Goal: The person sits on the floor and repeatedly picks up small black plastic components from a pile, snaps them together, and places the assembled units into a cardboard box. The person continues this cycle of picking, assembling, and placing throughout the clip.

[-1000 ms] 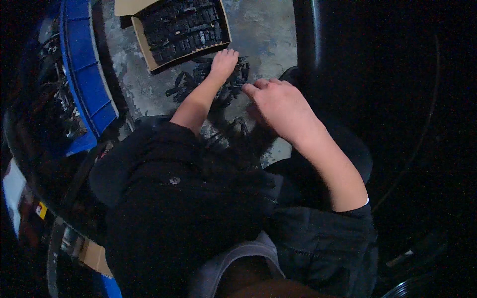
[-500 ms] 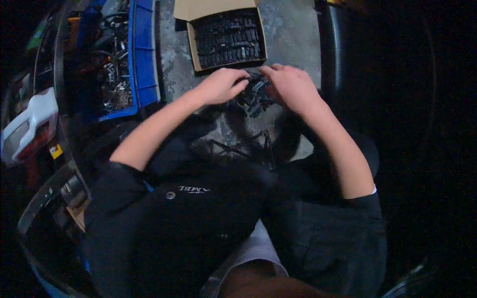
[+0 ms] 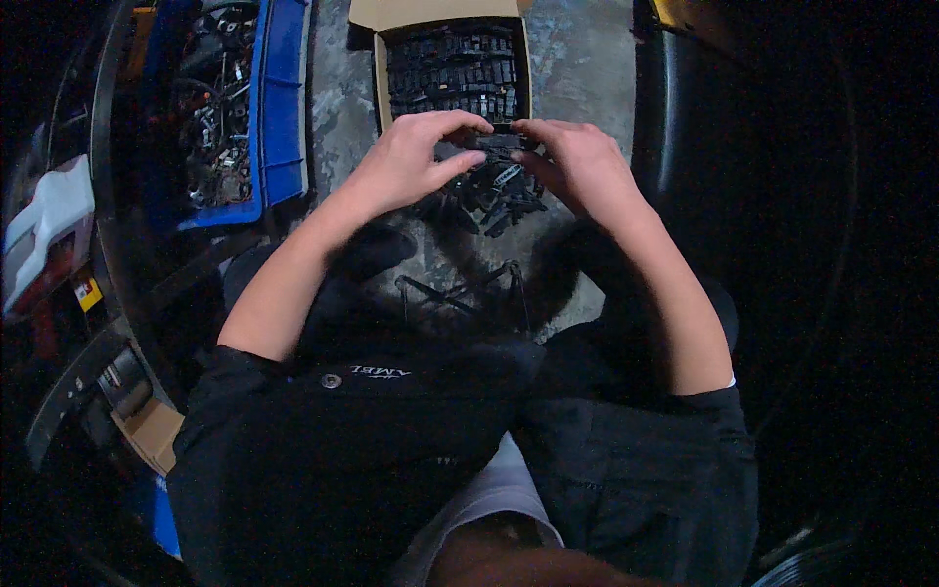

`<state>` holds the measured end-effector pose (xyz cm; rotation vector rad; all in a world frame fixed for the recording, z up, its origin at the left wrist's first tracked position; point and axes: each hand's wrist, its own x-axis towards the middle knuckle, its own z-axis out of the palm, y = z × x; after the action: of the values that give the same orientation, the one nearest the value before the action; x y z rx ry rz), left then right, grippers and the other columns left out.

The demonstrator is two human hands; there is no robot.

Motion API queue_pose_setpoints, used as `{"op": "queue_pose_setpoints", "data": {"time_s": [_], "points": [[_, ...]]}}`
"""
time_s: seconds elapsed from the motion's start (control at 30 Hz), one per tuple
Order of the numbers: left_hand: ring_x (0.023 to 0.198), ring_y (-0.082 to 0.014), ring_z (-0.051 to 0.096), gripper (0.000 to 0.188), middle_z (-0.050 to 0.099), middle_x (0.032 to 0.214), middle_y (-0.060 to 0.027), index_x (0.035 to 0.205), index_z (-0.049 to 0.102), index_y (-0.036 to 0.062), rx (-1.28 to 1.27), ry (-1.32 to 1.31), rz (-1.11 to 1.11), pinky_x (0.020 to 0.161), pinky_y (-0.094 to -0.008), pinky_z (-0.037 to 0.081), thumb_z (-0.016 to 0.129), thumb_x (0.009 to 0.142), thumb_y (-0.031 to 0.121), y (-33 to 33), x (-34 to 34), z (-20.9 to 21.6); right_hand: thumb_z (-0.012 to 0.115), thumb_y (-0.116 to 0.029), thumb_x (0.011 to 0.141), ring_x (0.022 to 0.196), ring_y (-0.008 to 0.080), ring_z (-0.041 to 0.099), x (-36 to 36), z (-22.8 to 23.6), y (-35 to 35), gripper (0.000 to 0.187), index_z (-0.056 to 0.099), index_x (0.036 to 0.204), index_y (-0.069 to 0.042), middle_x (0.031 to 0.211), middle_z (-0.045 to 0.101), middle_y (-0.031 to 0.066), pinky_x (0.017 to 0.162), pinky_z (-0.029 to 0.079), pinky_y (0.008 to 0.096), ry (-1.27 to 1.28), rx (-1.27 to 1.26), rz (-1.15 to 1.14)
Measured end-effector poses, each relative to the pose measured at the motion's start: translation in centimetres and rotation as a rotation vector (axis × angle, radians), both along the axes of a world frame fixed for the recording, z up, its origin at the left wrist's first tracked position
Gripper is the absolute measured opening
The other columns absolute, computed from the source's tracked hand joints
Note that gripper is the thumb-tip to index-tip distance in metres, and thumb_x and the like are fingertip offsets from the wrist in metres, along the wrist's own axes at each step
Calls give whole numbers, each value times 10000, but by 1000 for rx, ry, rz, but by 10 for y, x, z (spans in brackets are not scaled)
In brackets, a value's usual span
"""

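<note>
The worn grey concrete floor (image 3: pixel 587 59) carries a long blue plastic bin (image 3: pixel 282 117) of mixed metal parts on the left. Right of it stands an open brown cardboard box (image 3: pixel 435 12), straight beyond the fingertips, with rows of small black parts (image 3: pixel 452 73) running left to right; within them the pieces' longer edges appear to point away from the body. Nearer the body, below the fingers, lies a loose heap of black parts (image 3: pixel 499 207) on the floor.

The left hand (image 3: pixel 403 161) and right hand (image 3: pixel 589 168) face each other just short of the box, about equally near it. Each grip is narrow, thumb opposite fingers, and together they appear to hold a dark, oblong piece (image 3: pixel 501 142) by its two ends. It sits between them, above the heap, its long axis seemingly left to right, across the pieces' edges in the rows. Which end leads is too dark to tell.
</note>
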<state>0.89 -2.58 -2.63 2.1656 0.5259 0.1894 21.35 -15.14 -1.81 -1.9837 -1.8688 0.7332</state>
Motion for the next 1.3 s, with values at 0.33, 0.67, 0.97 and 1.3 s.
{"op": "queue_pose_setpoints", "data": {"time_s": [0.33,0.67,0.97,1.3], "points": [[962,-298,695,298,714,1053,-145,1095,705,46,89,-109,79,851,-353,537,755,842,194,2,-5,2,715,-235,868,822,322,689,3,0,1,274,691,1083,-66,936,707,150,733,547,408,0,148,-45],[949,-266,634,286,667,999,-95,1056,730,87,329,-139,41,831,-371,539,791,789,171,-13,7,-26,718,-279,860,804,316,684,5,-14,-5,317,685,1120,-102,856,703,127,728,548,418,-167,96,2],[988,-308,618,244,659,995,-122,1033,722,68,349,122,171,879,-406,519,738,812,170,14,35,-174,716,-330,875,990,323,676,46,8,1,512,565,1311,-106,1056,708,139,834,554,430,-278,-171,-90],[989,-253,595,245,658,988,-59,1024,736,138,606,299,182,838,-400,471,691,787,180,46,114,-319,680,-283,882,938,379,664,74,-3,-17,501,524,1314,-84,1018,688,193,802,547,471,-153,-195,-172]]}}
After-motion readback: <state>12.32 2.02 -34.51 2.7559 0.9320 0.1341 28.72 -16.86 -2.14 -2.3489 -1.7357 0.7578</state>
